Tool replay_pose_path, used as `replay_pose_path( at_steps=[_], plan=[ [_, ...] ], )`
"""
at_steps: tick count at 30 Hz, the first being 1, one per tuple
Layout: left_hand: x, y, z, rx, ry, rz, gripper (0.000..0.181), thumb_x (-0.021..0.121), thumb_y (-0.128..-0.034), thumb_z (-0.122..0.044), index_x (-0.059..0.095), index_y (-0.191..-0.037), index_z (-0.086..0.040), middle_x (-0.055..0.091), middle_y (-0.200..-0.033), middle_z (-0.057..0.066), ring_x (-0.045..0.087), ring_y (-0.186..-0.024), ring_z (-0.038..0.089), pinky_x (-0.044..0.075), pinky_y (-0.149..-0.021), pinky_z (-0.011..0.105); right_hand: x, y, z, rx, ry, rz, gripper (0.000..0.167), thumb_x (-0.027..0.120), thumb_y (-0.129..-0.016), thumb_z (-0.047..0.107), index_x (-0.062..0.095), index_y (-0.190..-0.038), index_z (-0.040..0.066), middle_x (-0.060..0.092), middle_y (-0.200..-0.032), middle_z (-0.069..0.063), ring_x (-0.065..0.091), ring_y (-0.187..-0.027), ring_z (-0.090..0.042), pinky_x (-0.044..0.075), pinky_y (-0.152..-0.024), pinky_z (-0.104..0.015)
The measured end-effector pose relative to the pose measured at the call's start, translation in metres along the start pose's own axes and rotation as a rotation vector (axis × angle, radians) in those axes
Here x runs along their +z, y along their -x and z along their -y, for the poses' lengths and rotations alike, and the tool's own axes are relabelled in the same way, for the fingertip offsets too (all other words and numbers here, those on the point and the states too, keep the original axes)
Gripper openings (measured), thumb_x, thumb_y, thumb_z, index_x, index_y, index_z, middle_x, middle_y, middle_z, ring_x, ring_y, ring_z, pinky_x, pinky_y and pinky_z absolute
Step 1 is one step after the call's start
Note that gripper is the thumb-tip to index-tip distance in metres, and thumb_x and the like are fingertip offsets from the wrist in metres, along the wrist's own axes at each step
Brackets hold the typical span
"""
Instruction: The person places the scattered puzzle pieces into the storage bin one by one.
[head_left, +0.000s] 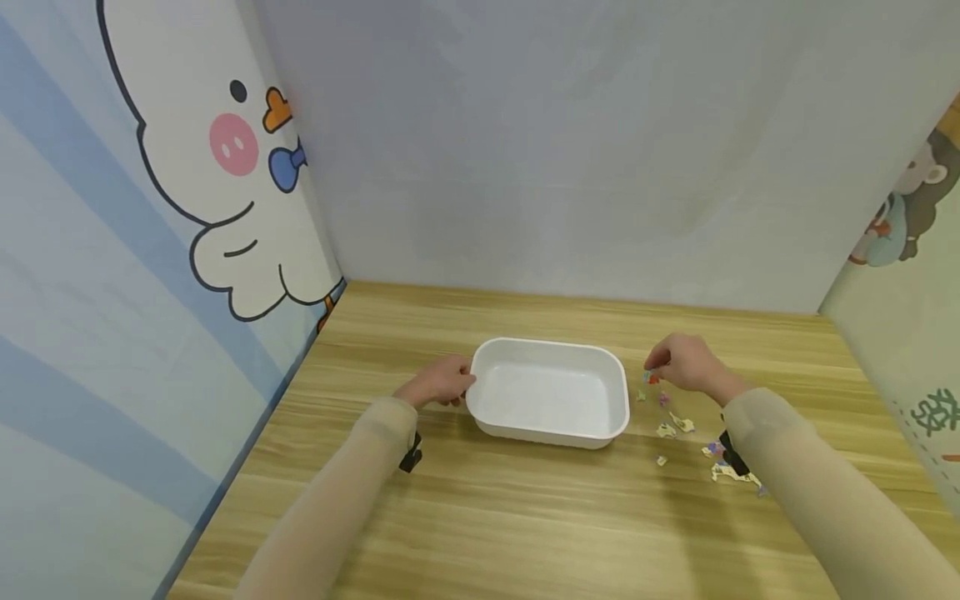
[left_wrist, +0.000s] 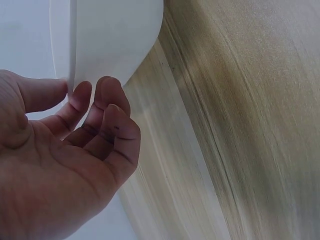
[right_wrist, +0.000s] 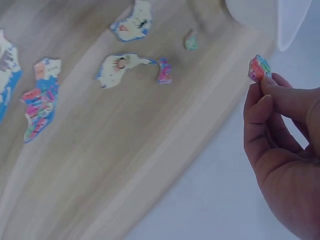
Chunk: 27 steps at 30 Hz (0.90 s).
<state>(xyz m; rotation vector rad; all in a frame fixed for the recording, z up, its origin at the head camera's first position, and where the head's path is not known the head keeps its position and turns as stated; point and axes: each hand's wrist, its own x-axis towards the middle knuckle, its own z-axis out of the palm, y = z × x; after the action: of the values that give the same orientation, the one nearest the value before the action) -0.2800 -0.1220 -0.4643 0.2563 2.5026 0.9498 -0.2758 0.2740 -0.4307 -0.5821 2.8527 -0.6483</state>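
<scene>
Head view: one white rectangular tray (head_left: 551, 400), with a scatter of printed cut-out pieces (head_left: 683, 423), on a wood-grain desk (head_left: 525, 517).

Item by item, we list: left hand (head_left: 446, 381), gripping the tray's left rim; right hand (head_left: 688, 362), pinching one small red-and-teal piece (right_wrist: 258, 68) just off the tray's right end. Loose on the desk, right of the tray: a green piece (right_wrist: 191, 40), a pink-and-purple piece (right_wrist: 164, 71), a curved cream piece (right_wrist: 114, 73), a long multicoloured piece (right_wrist: 45, 100), plus others we cannot count reliably. Tray contents: no piece that we can see. We judge the work to be at an early stage: one piece lifted, the rest lying ungathered.
</scene>
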Motion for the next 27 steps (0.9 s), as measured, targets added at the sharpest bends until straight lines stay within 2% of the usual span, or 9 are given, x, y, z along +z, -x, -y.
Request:
replay_pose_path(
  at_steps=[7,18,23,27],
  plan=[
    [0.002,0.001,0.010,-0.004,0.055,0.000,0.014,0.050,-0.0960,-0.016,0.054,-0.089,-0.004,0.059,-0.080,0.010,0.058,-0.066,0.022,0.051,-0.061,0.034,-0.005,-0.016,0.015,0.006,0.009,-0.001,0.005,0.067,-0.085,0.000,0.071,-0.087,-0.001,0.070,-0.084,-0.009,0.065,-0.082,-0.031,0.051,-0.074,-0.047],
    [0.003,0.000,0.011,0.024,0.073,-0.016,0.016,0.048,-0.0978,-0.017,0.054,-0.091,-0.004,0.059,-0.080,0.009,0.057,-0.067,0.021,0.049,-0.059,0.031,-0.002,-0.045,0.043,-0.038,-0.031,0.017,0.006,0.066,-0.086,-0.002,0.071,-0.088,-0.002,0.069,-0.084,-0.009,0.064,-0.083,-0.030,0.051,-0.075,-0.045],
    [0.004,-0.001,0.012,0.036,0.087,-0.023,0.016,0.049,-0.0974,-0.017,0.054,-0.091,-0.003,0.058,-0.080,0.009,0.056,-0.065,0.020,0.047,-0.057,0.029,0.003,-0.060,0.058,-0.080,-0.020,0.018,0.006,0.067,-0.084,-0.003,0.072,-0.086,-0.002,0.069,-0.081,-0.008,0.064,-0.080,-0.028,0.051,-0.073,-0.043],
    [0.005,-0.001,0.009,0.040,0.091,-0.026,0.016,0.049,-0.0966,-0.017,0.053,-0.091,-0.003,0.058,-0.079,0.009,0.057,-0.064,0.021,0.047,-0.055,0.028,0.009,-0.069,0.068,-0.081,-0.015,0.028,0.007,0.066,-0.084,-0.003,0.072,-0.087,-0.001,0.069,-0.081,-0.006,0.063,-0.079,-0.025,0.051,-0.072,-0.041]
  ],
)
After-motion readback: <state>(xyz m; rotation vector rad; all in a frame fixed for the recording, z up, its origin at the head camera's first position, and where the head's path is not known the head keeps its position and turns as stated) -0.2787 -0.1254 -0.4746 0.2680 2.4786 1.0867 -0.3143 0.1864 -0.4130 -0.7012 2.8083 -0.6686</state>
